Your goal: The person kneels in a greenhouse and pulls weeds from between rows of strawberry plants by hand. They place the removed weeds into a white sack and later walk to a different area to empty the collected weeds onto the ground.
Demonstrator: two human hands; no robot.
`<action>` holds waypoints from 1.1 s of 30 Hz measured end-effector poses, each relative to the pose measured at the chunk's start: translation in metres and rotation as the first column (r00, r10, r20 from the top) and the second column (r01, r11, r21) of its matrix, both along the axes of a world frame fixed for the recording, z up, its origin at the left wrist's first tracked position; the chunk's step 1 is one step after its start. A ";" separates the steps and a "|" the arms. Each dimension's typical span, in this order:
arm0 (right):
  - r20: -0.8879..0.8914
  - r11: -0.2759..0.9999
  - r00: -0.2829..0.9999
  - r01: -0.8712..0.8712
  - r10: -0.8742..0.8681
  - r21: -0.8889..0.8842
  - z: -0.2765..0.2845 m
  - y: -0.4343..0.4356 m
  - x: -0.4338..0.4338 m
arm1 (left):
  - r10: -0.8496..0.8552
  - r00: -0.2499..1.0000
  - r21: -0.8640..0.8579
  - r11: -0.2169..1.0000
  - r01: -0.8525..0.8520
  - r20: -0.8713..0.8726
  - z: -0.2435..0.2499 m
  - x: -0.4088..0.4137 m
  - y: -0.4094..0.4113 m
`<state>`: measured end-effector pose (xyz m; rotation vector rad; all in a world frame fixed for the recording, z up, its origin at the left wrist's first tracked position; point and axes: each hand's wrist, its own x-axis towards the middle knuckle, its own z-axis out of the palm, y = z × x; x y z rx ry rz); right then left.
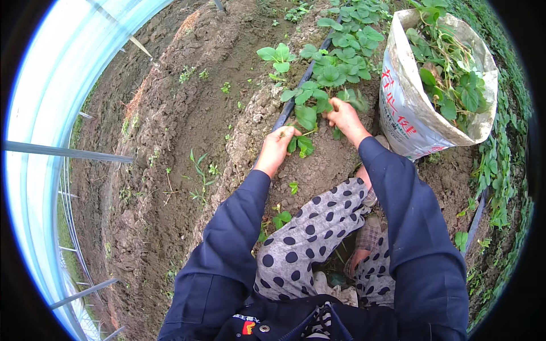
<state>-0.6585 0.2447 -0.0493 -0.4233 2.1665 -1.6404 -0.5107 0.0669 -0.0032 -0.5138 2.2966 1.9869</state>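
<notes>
Before me grow strawberry plants (330, 74) in a row on bare soil. My left hand (275, 149) pinches a thin strawberry stem between thumb and forefinger, just left of the row's near end. Green leaflets (305, 145) hang beside those fingertips. Among the foliage at the near end, my right hand (346, 120) has its fingers curled in against a strawberry plant (307, 116). Leaves partly cover its fingertips, and a leaf (355, 99) just above it is blurred.
A white woven sack (411, 115), bearing printed writing and filled with pulled strawberry plants (458, 81), stands at my right. Along the row's left runs a black irrigation hose (303, 81). Greenhouse film (64, 85) and metal poles (68, 151) line the left. My knee (298, 243) is close below.
</notes>
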 end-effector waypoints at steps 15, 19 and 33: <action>-0.322 0.960 0.929 -0.094 0.180 0.265 -0.006 -0.005 0.007 | 0.212 0.977 -0.031 0.977 -0.212 0.018 -0.015 -0.012 0.000; -0.364 0.920 0.918 -0.004 0.159 0.392 -0.010 -0.010 0.007 | 0.233 0.972 -0.114 0.966 -0.234 -0.026 -0.022 -0.016 0.005; -0.376 0.958 0.891 0.286 -0.253 0.034 -0.022 0.013 0.013 | 0.091 0.992 -0.767 0.630 -0.122 -0.084 -0.012 -0.018 0.025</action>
